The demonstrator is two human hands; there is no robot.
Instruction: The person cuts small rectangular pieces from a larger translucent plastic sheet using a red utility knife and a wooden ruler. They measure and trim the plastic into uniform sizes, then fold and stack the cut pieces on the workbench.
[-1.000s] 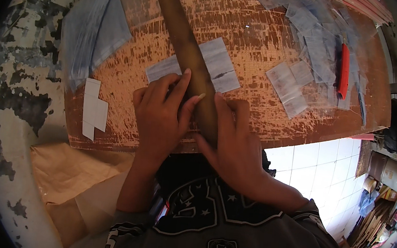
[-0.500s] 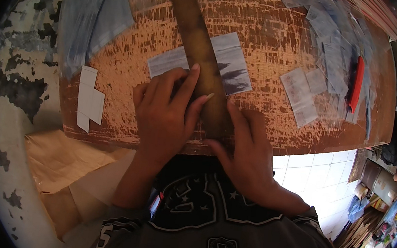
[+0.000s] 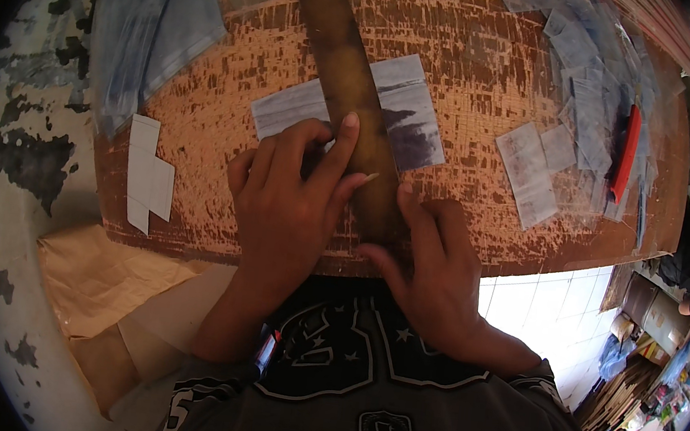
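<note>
The left hand (image 3: pixel 293 189) lies flat and spread on a long brown wooden strip (image 3: pixel 350 90), fingers stretched toward twelve o'clock and pressing it down rather than gripping it. The right hand (image 3: pixel 432 263) rests at the strip's near end, fingers loosely curled against its right edge; whether it grips anything cannot be told. The strip runs from the hands up toward eleven o'clock, across a pale grey rectangular sheet (image 3: pixel 406 113) that shows on both sides of it.

All of this lies on a worn board (image 3: pixel 496 55) with cracked, flaking orange-brown paint. At ten o'clock sits a heap of bluish translucent film (image 3: pixel 147 18), and below it a white stepped paper cutout (image 3: pixel 147 174). At two o'clock, small clear rectangular pieces (image 3: pixel 574 71) are scattered, with a slim red tool (image 3: pixel 625 152) at their right side. Crumpled tan paper (image 3: pixel 95 273) lies under the board's edge at eight o'clock.
</note>
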